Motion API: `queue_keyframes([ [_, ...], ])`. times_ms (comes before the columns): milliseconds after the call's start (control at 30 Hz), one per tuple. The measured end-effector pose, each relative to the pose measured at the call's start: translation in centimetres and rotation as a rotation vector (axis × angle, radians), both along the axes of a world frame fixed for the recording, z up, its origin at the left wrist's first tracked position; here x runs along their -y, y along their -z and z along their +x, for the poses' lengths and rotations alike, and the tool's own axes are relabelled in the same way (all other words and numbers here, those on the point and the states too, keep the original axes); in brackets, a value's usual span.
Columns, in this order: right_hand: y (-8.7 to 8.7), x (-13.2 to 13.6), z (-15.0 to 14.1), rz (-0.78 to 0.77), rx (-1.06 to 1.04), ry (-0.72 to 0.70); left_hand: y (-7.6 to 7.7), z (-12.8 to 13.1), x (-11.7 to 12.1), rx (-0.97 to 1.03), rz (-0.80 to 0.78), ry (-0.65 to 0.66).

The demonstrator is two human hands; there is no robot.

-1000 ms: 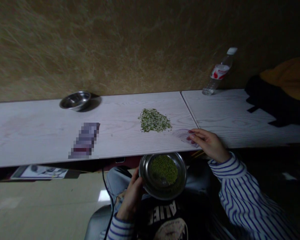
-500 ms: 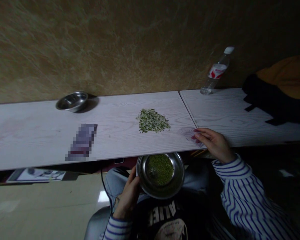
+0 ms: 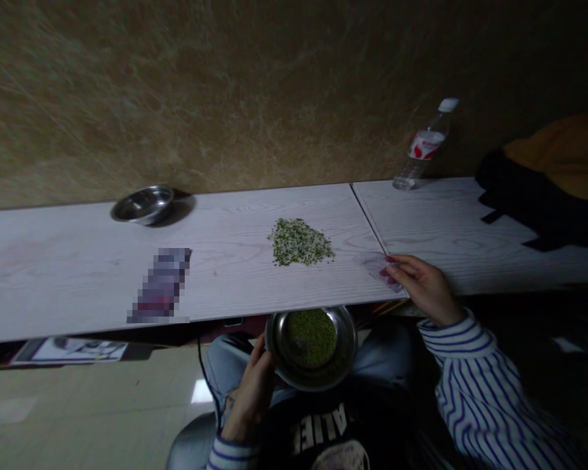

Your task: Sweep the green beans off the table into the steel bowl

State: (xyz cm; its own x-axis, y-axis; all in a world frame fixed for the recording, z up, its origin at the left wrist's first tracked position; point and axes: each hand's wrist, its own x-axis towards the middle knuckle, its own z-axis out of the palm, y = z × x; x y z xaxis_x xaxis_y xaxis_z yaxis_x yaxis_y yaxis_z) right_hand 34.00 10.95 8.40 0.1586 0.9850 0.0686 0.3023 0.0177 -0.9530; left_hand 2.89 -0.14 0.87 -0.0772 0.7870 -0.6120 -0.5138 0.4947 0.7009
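My left hand [image 3: 253, 391] is closed on the left rim of a shiny steel bowl [image 3: 343, 352], held above my lap just below the table's front edge. Small green mung beans [image 3: 313, 337] cover the bottom of the bowl. My right hand [image 3: 427, 287] pinches a clear, rounded plastic protractor [image 3: 372, 262] between thumb and fingers, low over the table's front part. To the left of the protractor, a loose patch of mung beans [image 3: 301, 241] is spread on the table, with whitish showing between them; whether that is grain or tabletop I cannot tell.
On the white wood-grain table [image 3: 225, 261], a second steel bowl [image 3: 144, 205] stands at the back left. Nearer is a blurred flat rectangular object [image 3: 161, 285]. A water bottle [image 3: 424, 147] and a dark and orange bag or cloth [image 3: 543, 176] are at right. A wall [image 3: 249, 98] rises behind.
The scene sits slightly lower in the picture. Both hands keep their grips, and the bowl and protractor stay in nearly the same places.
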Motion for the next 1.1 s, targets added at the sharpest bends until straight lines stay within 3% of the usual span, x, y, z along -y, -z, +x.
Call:
queue_keyframes([
  [233,0.6,-0.9,-0.3,-0.021,-0.023,0.019,-0.1,0.6,-0.3,0.061,0.019,-0.025],
  [333,0.8,-1.5,-0.6,-0.037,-0.031,0.017,0.3,1.1,-0.4,0.076,0.032,-0.096],
  [600,1.3,-4.3,-1.0,-0.041,-0.026,0.007,0.4,1.2,-0.7,0.144,0.089,-0.084],
  [867,1.0,-9.5,-2.4,-0.003,0.219,0.055,0.5,0.9,-0.6,0.137,0.124,-0.115],
  [1100,1.6,-10.0,-5.3,-0.004,0.318,-0.031,1.3,0.5,-0.6,0.174,0.107,-0.104],
])
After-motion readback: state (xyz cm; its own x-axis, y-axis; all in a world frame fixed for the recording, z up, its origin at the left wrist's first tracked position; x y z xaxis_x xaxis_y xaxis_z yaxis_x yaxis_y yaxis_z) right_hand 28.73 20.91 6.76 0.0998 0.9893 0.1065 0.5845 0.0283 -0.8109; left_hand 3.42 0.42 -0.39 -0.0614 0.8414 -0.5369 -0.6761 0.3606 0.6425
